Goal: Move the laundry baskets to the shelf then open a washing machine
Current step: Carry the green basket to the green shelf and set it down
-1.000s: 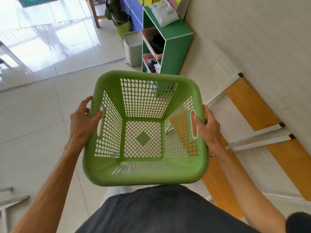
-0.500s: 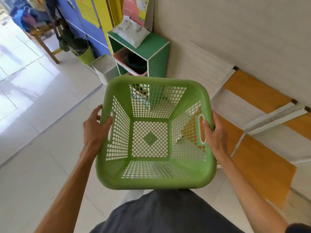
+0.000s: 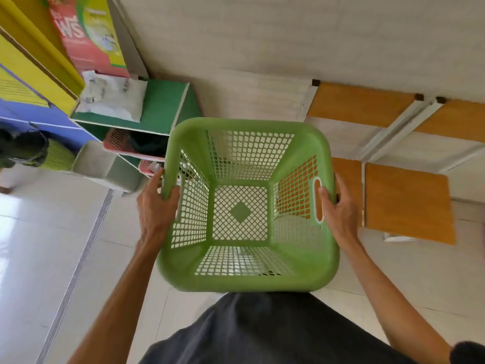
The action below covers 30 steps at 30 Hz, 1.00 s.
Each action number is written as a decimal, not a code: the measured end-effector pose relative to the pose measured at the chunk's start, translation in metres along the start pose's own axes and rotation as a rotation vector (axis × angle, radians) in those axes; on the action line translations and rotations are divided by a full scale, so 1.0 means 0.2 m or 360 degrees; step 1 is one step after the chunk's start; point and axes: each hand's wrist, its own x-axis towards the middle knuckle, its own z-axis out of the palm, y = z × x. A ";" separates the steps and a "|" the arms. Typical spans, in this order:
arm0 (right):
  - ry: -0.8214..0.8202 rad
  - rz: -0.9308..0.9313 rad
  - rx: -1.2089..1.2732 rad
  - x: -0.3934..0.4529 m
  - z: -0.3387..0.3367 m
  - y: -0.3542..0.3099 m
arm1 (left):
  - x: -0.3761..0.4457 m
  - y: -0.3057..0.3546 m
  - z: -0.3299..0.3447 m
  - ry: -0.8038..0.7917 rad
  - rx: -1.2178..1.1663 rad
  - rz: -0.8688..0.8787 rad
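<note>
I carry an empty green lattice laundry basket (image 3: 246,277) in front of my body, above the tiled floor. My left hand (image 3: 154,206) grips its left rim at the handle slot. My right hand (image 3: 338,206) grips the right rim beside the white-edged handle slot. The green shelf unit (image 3: 168,106) stands just ahead to the left against the wall, close to the basket's far left corner. Two pink baskets (image 3: 123,143) sit in its compartments, the upper one holding dark clothes. No washing machine is in view.
A white bag (image 3: 112,98) lies on the shelf top. A grey bin (image 3: 105,164) and a green-lined bin (image 3: 55,156) stand left of the shelf. Orange wooden benches (image 3: 406,203) on white frames line the wall at right. A floor drain strip (image 3: 78,258) runs at left.
I have walked closer to the green shelf with the basket; the shelf now sits beside the basket's far left corner and the view has turned toward the wall. Both hands keep their grip.
</note>
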 end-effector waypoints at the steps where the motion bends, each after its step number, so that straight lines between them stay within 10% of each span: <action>1: 0.0024 0.0023 0.0029 0.02 0.03 -0.01 | 0.07 0.00 0.02 -0.0026 -0.0003 0.0035; 30: -0.0260 0.0590 -0.0510 0.54 0.91 0.43 | 1.03 -0.78 0.78 -0.0875 0.0142 0.0152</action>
